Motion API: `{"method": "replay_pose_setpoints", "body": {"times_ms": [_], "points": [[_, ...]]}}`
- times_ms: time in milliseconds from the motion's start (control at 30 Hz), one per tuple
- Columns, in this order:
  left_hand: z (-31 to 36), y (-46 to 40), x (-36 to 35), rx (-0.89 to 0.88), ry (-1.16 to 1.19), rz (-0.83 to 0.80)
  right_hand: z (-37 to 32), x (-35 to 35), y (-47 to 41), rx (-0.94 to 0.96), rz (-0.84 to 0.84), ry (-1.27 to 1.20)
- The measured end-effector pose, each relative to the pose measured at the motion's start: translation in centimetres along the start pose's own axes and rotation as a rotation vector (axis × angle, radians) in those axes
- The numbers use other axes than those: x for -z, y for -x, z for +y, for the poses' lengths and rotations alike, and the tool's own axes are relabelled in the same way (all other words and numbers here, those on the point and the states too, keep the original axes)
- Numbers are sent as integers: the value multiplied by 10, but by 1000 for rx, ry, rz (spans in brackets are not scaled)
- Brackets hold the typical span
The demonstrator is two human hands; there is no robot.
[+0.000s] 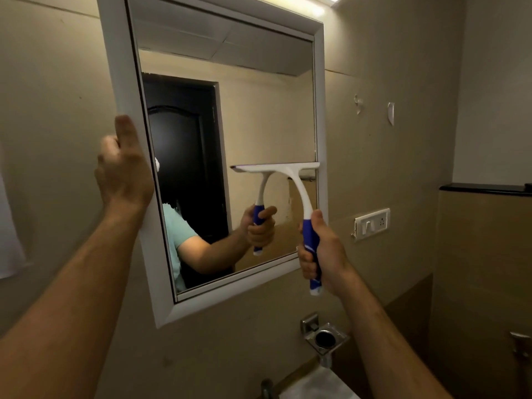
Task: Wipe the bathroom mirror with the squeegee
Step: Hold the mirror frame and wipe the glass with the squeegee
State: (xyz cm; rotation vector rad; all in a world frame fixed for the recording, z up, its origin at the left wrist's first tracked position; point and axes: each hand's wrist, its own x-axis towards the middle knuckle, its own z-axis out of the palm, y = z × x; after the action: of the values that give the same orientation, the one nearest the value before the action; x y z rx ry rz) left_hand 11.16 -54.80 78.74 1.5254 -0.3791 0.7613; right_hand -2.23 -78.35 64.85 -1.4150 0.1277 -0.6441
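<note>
Item, squeegee (290,180): white blade and neck, blue handle, gripped in your right hand (322,254) with fingers curled round the handle, blade level against the glass at the lower right of the mirror (230,110), its right end meeting the white frame (321,139). Item, your left hand (123,171): holding the frame's left edge, thumb on the front face, fingers wrapped behind it. Surroundings: beige wall, switch plate (371,224) right of the mirror, chrome holder (324,336) below it.

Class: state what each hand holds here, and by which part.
Right hand grips the squeegee by its blue handle. Left hand holds the mirror by its left frame edge.
</note>
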Motion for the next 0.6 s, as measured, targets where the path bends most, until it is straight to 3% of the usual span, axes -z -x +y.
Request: {"method": "replay_pose_setpoints", "body": {"times_ms": [100, 200, 400, 600], "points": [[-31, 15, 4, 64, 6, -34, 33, 14, 13, -46, 17, 15], [-45, 29, 4, 13, 22, -34, 60, 24, 30, -96, 27, 35], [-47, 30, 5, -15, 43, -36, 13, 10, 15, 149, 111, 71], [-50, 31, 4, -19, 19, -44, 27, 12, 13, 52, 99, 18]]}}
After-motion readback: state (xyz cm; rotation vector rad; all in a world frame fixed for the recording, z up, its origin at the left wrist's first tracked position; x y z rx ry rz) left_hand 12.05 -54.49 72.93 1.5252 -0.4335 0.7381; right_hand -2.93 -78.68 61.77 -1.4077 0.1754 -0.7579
